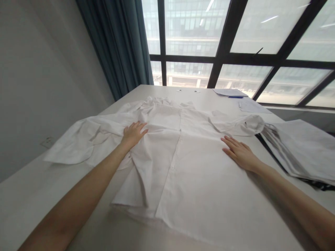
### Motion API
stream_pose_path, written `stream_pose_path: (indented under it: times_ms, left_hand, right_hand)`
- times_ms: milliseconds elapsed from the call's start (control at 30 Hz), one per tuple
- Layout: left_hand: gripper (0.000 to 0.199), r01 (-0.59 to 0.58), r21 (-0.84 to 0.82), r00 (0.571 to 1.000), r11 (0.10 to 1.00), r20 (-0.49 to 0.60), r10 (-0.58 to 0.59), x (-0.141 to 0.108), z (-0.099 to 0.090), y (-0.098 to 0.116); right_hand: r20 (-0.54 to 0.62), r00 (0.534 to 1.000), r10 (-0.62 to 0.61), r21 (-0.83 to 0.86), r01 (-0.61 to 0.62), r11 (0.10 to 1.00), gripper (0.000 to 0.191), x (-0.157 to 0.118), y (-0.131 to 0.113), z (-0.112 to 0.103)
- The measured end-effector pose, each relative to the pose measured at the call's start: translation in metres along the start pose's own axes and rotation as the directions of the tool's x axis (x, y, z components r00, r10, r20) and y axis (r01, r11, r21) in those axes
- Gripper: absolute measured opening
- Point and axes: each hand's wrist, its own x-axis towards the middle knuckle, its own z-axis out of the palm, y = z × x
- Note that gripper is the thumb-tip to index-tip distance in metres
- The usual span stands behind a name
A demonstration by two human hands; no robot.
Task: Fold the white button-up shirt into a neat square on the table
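Resting on white shirt [204,174], spread front-up on table [206,98]: L hand [134,135] w/ fingers fanned, nothing gripped; R hand [240,153] nr shirt's R edge, fingers slightly apart, nothing gripped. Cloth pile [303,146] to R.

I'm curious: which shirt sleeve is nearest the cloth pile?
The sleeve by the right hand, beside the cloth pile; the other sleeve lies by the left hand.

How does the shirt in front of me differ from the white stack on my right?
The shirt lies spread out, while the stack sits in layers. Buttons show on the shirt; none show on the stack. Black shows beneath the stack, not the shirt. Both are mostly white.
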Motion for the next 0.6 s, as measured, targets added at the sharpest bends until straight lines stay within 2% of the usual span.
stream_pose_path:
  times_ms: [167,367,467,533,600]
  left_hand:
    - [0.040,-0.115,-0.005,0.992,0.993,-0.042,0.115,-0.004,-0.012,0.003]
    - [0.040,-0.136,-0.014,0.991,0.991,-0.016,0.135,-0.015,-0.028,0.004]
    - [0.044,-0.191,-0.121,0.979,0.974,0.044,0.198,-0.038,-0.037,0.006]
    - [0.048,-0.230,-0.188,0.968,0.955,0.057,0.245,-0.064,-0.042,0.009]
    - [0.055,-0.224,-0.274,0.970,0.935,0.029,0.241,-0.097,-0.045,0.013]
  right_hand:
    - [0.017,0.998,0.061,-0.029,-0.060,0.998,0.062,0.016,0.020,-0.004]
    - [-0.092,0.995,0.039,-0.160,-0.054,0.986,0.049,-0.004,0.000,-0.017]
    - [-0.099,0.995,0.016,-0.178,-0.034,0.983,0.046,-0.027,-0.017,-0.027]
    - [-0.118,0.993,0.020,-0.197,-0.043,0.979,0.048,-0.046,-0.026,-0.032]
    - [-0.141,0.990,0.026,-0.203,-0.054,0.978,0.052,-0.067,-0.032,-0.033]
